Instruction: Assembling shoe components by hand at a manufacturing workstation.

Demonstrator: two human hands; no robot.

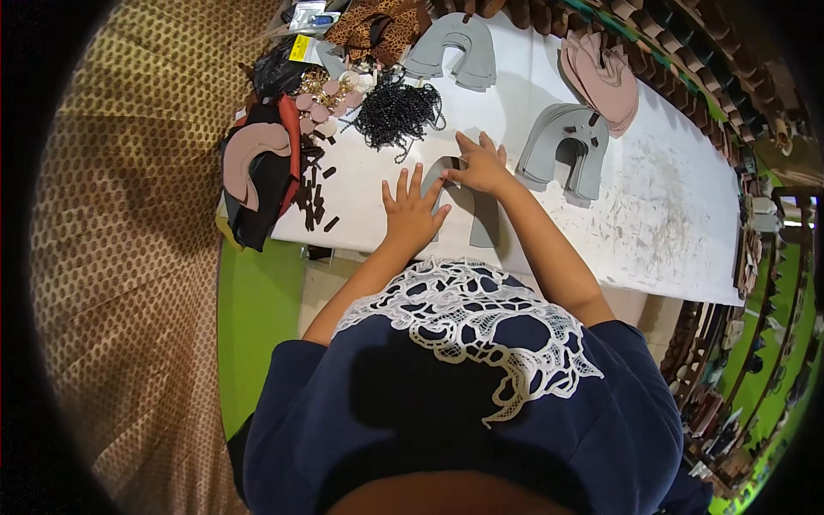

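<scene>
A grey arch-shaped piece of sheet material (485, 221) lies on the white-covered table right in front of me, its legs pointing toward me. My left hand (412, 213) rests over its left leg with the fingers spread. Across the top of the curve lies my right hand (482, 166), fingers stretched out and thumb touching the piece near a dark spot at its crown. Part of the arch is hidden under both hands. To the right sits a stack of similar grey arches (549, 137) with small dark pieces on top.
Another grey arch stack (446, 43) stands at the back, beside a brown patterned cloth (378, 30) and a heap of black bead strands (396, 112). Small black pieces (318, 202) and pink discs (318, 112) lie left. Pink curved pieces (601, 86) are far right, another (249, 159) far left.
</scene>
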